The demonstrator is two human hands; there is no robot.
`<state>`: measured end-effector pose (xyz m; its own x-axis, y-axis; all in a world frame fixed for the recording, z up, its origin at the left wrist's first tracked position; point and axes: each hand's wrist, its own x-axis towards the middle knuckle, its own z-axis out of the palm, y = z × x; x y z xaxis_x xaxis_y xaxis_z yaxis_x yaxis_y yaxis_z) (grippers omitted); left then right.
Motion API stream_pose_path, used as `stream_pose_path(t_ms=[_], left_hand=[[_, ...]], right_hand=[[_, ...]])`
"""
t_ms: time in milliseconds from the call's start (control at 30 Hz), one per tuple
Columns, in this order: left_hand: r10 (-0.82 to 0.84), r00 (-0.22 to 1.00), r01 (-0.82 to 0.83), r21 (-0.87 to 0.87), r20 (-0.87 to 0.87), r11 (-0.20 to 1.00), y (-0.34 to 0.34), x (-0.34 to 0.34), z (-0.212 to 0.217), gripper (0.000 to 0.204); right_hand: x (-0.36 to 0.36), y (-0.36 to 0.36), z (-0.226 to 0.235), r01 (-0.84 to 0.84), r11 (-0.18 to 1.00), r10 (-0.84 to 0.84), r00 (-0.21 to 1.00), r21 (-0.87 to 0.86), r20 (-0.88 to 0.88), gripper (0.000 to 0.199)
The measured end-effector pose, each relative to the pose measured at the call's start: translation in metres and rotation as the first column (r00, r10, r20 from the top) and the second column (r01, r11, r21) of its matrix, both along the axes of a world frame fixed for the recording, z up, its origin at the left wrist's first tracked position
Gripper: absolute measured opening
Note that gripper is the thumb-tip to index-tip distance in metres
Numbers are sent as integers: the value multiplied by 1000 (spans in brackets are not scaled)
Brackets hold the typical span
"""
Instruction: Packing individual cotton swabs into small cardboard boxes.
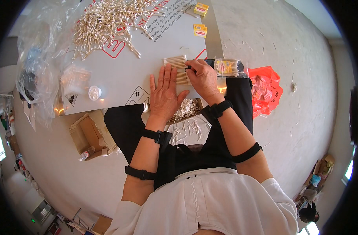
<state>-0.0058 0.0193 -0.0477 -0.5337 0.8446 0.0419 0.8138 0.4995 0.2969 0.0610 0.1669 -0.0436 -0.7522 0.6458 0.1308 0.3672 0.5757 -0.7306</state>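
Observation:
A flat row of cotton swabs (175,60) lies side by side near the front edge of the grey sheet-covered table (124,74). My left hand (162,96) rests on the row's left part, palm down, with its fingers stretched out. At the row's right side my right hand (203,80) is closed, thumb and fingers pinched together. A small dark piece shows at its fingertips, too little of it to name. Just right of that hand lies a clear packet of cotton swabs (233,67) with a yellow card inside.
A big heap of loose swabs (108,25) covers the far left. Small yellow cards (200,30) lie at the far right edge. A white round tub (94,93) stands near clear bags (75,78). A red bag (265,88) is at right; a cardboard box (83,127) sits lower left.

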Motion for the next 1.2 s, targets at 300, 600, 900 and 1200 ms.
stream_pose_path(t_ms=[300, 600, 900, 1200], left_hand=[[0, 1000, 0, 0, 5, 1000, 0, 0, 0, 84], [4, 1000, -4, 11, -3, 1000, 0, 1, 0, 83], [8, 1000, -8, 10, -2, 1000, 1, 2, 3, 81], [-22, 999, 23, 43, -30, 999, -1, 0, -1, 80]], right_hand=[[2, 0, -2, 0, 1000, 0, 999, 3, -35, 15], [4, 3, -8, -53, 996, 56, 998, 65, -33, 10], [-30, 27, -8, -151, 977, 164, 984, 153, -77, 11], [-40, 43, -3, -134, 978, 149, 985, 159, -88, 19]])
